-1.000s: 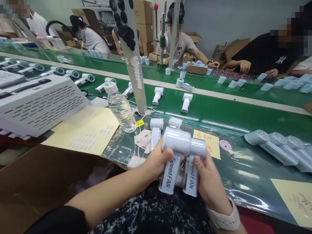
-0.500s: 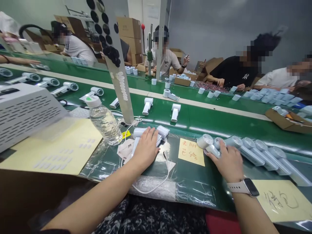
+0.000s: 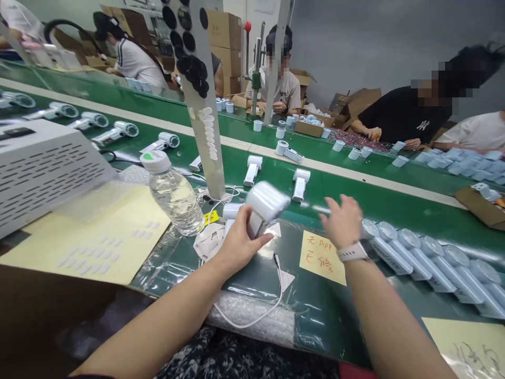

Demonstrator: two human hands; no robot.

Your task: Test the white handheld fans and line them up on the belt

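Green bench [image 3: 319, 316]; left hand [image 3: 236, 245] grips white fan [image 3: 269, 200], right hand [image 3: 344, 223] splayed.

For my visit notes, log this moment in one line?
Left hand: holding white device; right hand: open, near device row; yellow note: flat

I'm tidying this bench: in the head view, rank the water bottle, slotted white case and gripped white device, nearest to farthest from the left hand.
1. White device: gripped in the left hand.
2. Water bottle: to the hand's left.
3. Slotted white case: farther left, past the bottle.
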